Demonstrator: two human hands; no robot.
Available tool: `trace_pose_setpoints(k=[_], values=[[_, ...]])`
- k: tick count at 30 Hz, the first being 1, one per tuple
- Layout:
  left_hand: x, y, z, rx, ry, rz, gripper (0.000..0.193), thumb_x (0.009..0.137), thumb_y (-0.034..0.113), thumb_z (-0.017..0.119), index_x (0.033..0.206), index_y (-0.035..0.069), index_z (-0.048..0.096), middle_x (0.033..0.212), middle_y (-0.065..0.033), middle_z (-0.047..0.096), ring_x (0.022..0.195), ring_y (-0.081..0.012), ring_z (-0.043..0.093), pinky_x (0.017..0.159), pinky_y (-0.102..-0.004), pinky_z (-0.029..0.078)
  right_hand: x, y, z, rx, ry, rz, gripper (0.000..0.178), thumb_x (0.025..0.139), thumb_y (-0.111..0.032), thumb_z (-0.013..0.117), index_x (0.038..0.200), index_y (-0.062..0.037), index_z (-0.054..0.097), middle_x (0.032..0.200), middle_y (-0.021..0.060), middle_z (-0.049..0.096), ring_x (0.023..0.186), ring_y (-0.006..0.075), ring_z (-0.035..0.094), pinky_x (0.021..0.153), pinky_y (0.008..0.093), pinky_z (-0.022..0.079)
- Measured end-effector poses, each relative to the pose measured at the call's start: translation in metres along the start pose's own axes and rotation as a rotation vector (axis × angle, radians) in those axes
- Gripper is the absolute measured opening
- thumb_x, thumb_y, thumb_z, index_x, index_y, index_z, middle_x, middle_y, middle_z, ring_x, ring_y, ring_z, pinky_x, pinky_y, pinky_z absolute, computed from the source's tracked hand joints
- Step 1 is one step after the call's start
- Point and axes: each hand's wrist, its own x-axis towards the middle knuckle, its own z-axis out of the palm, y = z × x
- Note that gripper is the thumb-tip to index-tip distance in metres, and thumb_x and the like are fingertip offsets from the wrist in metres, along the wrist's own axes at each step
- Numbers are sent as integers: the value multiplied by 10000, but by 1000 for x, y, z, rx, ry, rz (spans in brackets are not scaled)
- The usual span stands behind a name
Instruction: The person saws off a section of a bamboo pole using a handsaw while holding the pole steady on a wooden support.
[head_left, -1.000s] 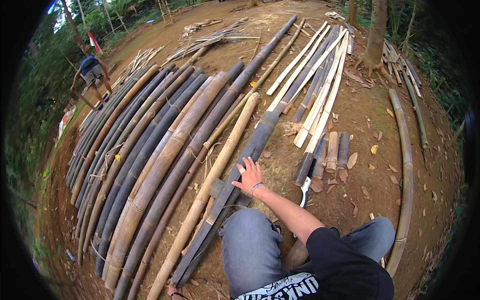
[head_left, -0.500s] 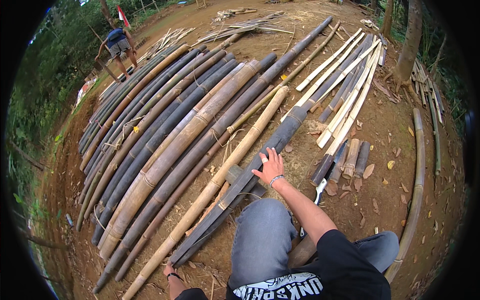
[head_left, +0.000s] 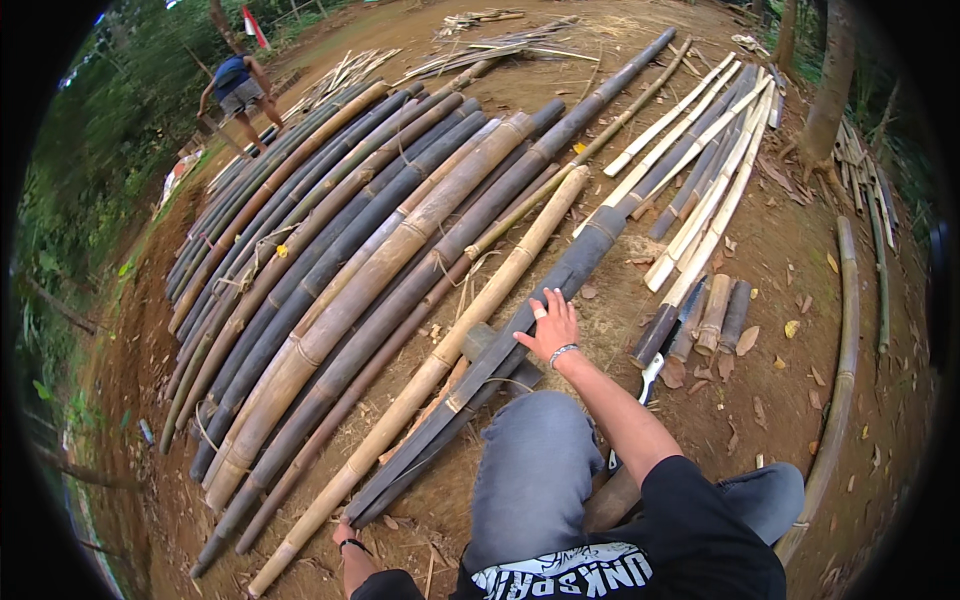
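A dark, split bamboo pole (head_left: 570, 262) lies slantwise before me, its slit strips running down to the near end. My right hand (head_left: 552, 328) rests on its upper side around the middle, fingers spread and a ring and bracelet showing. At the pole's lower left end is my left hand (head_left: 350, 538), its fingers closed around the tip and partly hidden. Under the pole, a short dark block (head_left: 478, 341) lies crosswise. A thin curved strand (head_left: 495, 381) loops beside it. A pale bamboo pole (head_left: 500, 288) runs alongside on the left.
Many bamboo poles (head_left: 375, 262) are stacked to the left. Pale split strips (head_left: 700, 220) lie at the upper right. A long blade with a white handle (head_left: 651, 372) is beside short bamboo pieces (head_left: 712, 318). Another person (head_left: 240, 90) bends over far left; a tree trunk (head_left: 832, 85) stands far right.
The view has shifted slightly, moving the whole scene a little to the right. Both hands keep their places on the dark bamboo pole.
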Motion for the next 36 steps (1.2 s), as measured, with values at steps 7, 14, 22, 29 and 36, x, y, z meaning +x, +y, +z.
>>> trace_pose_setpoints(k=[7,14,22,29,36], values=[[-6,6,7,76,58,-56,351,879,205,690,1190,58,619,1147,-149,640,976,-327,643,856,-511,502,1,4,1,-15,-16,3,796,852,-575,697,1468,-118,482,1593,181,303,1509,359,215,1205,529,224],[-15,6,17,101,2,-71,442,901,286,664,1248,15,620,1264,-145,638,1148,-325,605,913,-490,486,1,8,7,-9,45,-5,802,836,-592,705,1438,-100,506,1576,193,322,1497,375,240,1205,542,225],[-17,8,24,199,128,-115,318,919,299,598,1175,117,649,1063,-40,689,822,-250,630,663,-405,498,-3,5,1,27,17,16,788,819,-563,736,1428,-115,514,1582,172,312,1506,349,224,1216,523,212],[-13,10,18,200,68,-116,302,922,312,585,1167,151,658,1002,-9,702,771,-221,609,622,-370,471,-2,5,3,37,32,16,785,823,-568,729,1433,-127,506,1588,176,303,1508,355,218,1215,528,218],[-18,5,16,180,65,-22,382,916,343,604,1160,55,665,1062,-69,708,932,-279,663,774,-433,538,0,6,5,6,23,15,774,838,-567,715,1439,-129,501,1587,176,306,1511,352,213,1214,538,217]])
